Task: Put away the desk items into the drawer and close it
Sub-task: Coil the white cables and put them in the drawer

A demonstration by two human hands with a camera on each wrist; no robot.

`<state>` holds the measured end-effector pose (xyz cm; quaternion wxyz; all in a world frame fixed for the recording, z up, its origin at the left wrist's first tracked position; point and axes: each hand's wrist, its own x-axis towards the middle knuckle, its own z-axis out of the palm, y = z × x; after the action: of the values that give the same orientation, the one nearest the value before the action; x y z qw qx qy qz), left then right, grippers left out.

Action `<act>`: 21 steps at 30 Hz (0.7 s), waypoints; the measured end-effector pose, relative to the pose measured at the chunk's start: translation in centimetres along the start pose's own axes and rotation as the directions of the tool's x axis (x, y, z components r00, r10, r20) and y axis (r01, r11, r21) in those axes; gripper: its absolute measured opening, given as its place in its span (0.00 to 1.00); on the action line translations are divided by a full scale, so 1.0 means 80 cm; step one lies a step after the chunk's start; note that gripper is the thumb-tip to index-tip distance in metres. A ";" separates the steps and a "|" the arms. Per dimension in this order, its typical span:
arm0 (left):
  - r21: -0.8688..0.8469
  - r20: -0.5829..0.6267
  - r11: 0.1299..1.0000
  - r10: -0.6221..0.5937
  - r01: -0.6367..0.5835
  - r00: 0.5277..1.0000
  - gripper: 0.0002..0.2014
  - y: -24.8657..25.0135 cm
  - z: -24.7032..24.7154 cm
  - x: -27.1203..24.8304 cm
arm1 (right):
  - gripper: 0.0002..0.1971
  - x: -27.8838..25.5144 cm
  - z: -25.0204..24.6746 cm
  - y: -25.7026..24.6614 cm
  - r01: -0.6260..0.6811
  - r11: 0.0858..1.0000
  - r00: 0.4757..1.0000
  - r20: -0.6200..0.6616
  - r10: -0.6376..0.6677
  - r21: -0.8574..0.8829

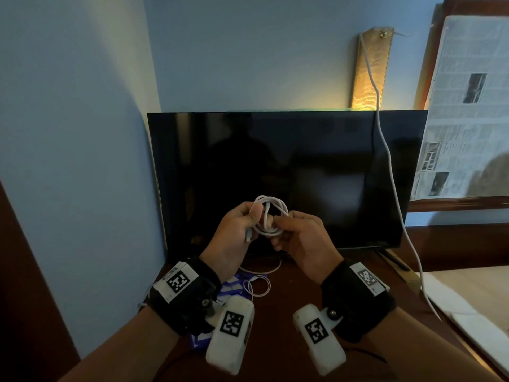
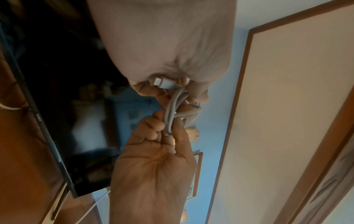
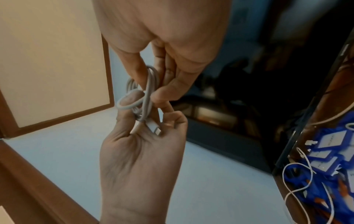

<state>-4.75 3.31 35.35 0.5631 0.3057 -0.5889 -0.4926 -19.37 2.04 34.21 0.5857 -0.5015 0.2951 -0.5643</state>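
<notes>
Both hands were seen clamped on one coiled white charging cable (image 1: 268, 216), held in the air before the dark screen (image 1: 286, 172). Left hand (image 1: 237, 232) pinched the plug end; right hand (image 1: 300, 235) gripped the loops. Bundle's long axis ran upright between them; no drawer was visible.

Both forearms are reaching forward, raised at chest height, each wearing a black wrist strap. The left hand (image 1: 237, 232) and right hand (image 1: 300, 238) are meeting fingertip to fingertip, fingers curling in a pinching grip on a coiled white cable (image 1: 268, 216).
</notes>
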 end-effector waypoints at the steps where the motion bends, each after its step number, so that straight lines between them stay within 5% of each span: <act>1: -0.041 0.029 0.999 -0.006 0.007 1.000 0.16 -0.002 -0.001 -0.001 | 0.05 0.000 -0.001 0.001 -0.012 1.000 1.000 0.008 0.012 0.004; 6: -0.132 0.141 0.991 0.003 0.016 0.990 0.16 0.004 0.006 -0.005 | 0.05 0.001 -0.001 0.002 -0.073 0.997 0.997 0.030 0.073 0.034; 13: -0.243 0.098 0.959 -0.123 0.144 0.988 0.26 0.000 -0.004 -0.005 | 0.05 0.006 -0.007 0.005 -0.089 0.995 0.996 0.002 0.089 0.042; 16: -0.140 0.035 0.975 -0.171 0.174 0.985 0.26 -0.016 -0.012 -0.009 | 0.05 0.003 -0.016 0.014 -0.104 0.994 0.994 -0.018 0.104 0.019; 21: 0.148 -0.065 0.971 -0.178 0.186 0.982 0.13 -0.051 -0.027 -0.027 | 0.04 -0.011 -0.028 0.044 -0.126 0.991 0.991 -0.044 0.124 -0.035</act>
<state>-3.06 3.48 30.55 0.5055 0.4133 -0.5799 -0.4872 -20.32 1.84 30.03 0.6041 -0.4813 0.3486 -0.5310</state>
